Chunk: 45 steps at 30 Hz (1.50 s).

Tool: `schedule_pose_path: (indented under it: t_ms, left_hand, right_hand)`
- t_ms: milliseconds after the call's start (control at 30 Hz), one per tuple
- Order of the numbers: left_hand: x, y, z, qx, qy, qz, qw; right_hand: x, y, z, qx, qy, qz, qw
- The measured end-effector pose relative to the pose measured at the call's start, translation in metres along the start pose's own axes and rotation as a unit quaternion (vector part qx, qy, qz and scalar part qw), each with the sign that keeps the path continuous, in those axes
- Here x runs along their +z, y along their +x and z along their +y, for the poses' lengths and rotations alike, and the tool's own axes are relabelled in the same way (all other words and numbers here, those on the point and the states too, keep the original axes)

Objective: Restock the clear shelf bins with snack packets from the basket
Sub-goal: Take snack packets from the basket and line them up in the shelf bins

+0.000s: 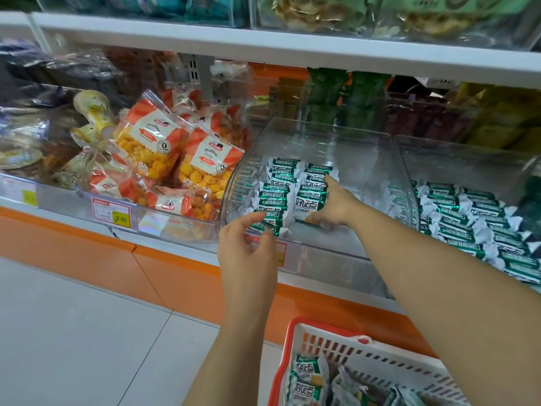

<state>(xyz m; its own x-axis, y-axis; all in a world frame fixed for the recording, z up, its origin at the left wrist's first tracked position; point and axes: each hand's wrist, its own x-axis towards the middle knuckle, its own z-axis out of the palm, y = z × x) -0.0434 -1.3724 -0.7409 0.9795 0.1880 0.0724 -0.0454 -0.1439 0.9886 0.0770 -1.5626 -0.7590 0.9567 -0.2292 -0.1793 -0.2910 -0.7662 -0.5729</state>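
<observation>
The middle clear shelf bin holds two rows of green-and-white snack packets. My right hand reaches into it and grips one packet at the front of the right row, thumb beneath it and forefinger stretched along the row. My left hand hovers at the bin's front rim. Its fingers are loosely curved, with the fingertips at the front packet of the left row. The white basket with a red rim sits at the bottom right and holds more of the same packets.
To the right, another clear bin is stocked with green packets. The left bin holds orange Hollow Crisp bags behind a yellow price tag. A white shelf overhangs the bins. Grey floor tiles lie below left.
</observation>
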Motion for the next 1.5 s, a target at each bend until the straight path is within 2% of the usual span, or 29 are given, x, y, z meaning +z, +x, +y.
schedule_pose_path:
  t_ms: [200,300,400,533,600,733,867,1067,1200,1333,1500]
  left_hand:
    - [0.003,-0.009,0.005,0.004,-0.008,0.009,1.0]
    - [0.003,-0.017,0.005,0.01,-0.017,0.026,0.999]
    - [0.006,-0.029,0.003,0.011,-0.021,0.028,0.999]
    - [0.014,-0.051,-0.01,0.035,0.048,-0.017,0.998]
    - [0.018,-0.063,-0.026,0.03,0.106,-0.052,0.993]
    - [0.021,-0.088,-0.072,-0.01,0.272,-0.133,0.953]
    - [0.025,-0.12,-0.112,-0.035,0.363,-0.256,0.895]
    - [0.03,-0.159,-0.161,-0.081,0.461,-0.41,0.783]
    - [0.043,-0.167,-0.188,-0.106,0.48,-0.428,0.759]
    - [0.057,-0.17,-0.206,-0.108,0.498,-0.409,0.757]
    - [0.061,-0.17,-0.219,-0.072,0.554,-0.382,0.736]
  right_hand:
    - [-0.015,-0.031,-0.012,-0.023,-0.026,0.022,0.999]
    - [-0.024,-0.066,-0.021,-0.092,-0.026,0.076,0.993]
    - [-0.029,-0.114,-0.025,-0.185,-0.018,0.161,0.969]
    - [-0.018,-0.169,-0.004,-0.286,0.027,0.228,0.93]
    - [-0.007,-0.188,0.015,-0.294,0.043,0.235,0.926]
    - [0.026,-0.22,0.072,-0.198,0.061,0.156,0.966]
    - [0.072,-0.244,0.142,-0.067,0.05,0.026,0.996]
    - [0.12,-0.267,0.222,0.078,0.002,-0.164,0.983]
    - [0.131,-0.277,0.251,0.11,-0.067,-0.249,0.96]
    - [0.132,-0.277,0.257,0.11,-0.068,-0.263,0.956]
    - [0.134,-0.272,0.259,0.107,-0.065,-0.276,0.953]
